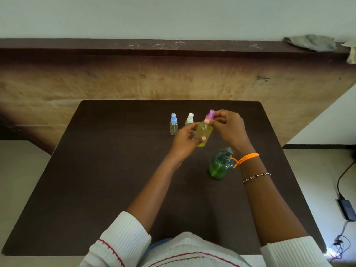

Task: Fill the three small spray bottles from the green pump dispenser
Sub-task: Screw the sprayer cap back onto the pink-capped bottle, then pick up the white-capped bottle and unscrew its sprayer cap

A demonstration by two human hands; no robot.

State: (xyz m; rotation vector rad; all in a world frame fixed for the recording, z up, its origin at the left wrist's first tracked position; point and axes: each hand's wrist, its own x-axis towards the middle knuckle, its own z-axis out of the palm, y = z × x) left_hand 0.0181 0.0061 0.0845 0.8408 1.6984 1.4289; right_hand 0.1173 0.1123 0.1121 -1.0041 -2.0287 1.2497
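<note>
My left hand (185, 140) grips a small spray bottle (203, 134) filled with yellow-green liquid, held above the table. My right hand (228, 125) pinches its purple spray cap (210, 114) at the bottle's neck. Behind them on the dark table (96, 180) stand a blue-capped spray bottle (173, 124), which looks clear, and a white-capped spray bottle (190, 119) with yellowish liquid, partly hidden by my left hand. The green pump dispenser (219, 165) stands under my right wrist, about half full of green liquid.
A wooden panel and a dark ledge (173, 48) rise behind the table, with a grey cloth (310, 42) on the ledge's right end. On the floor at the right lie a black power adapter (346, 208) and cables.
</note>
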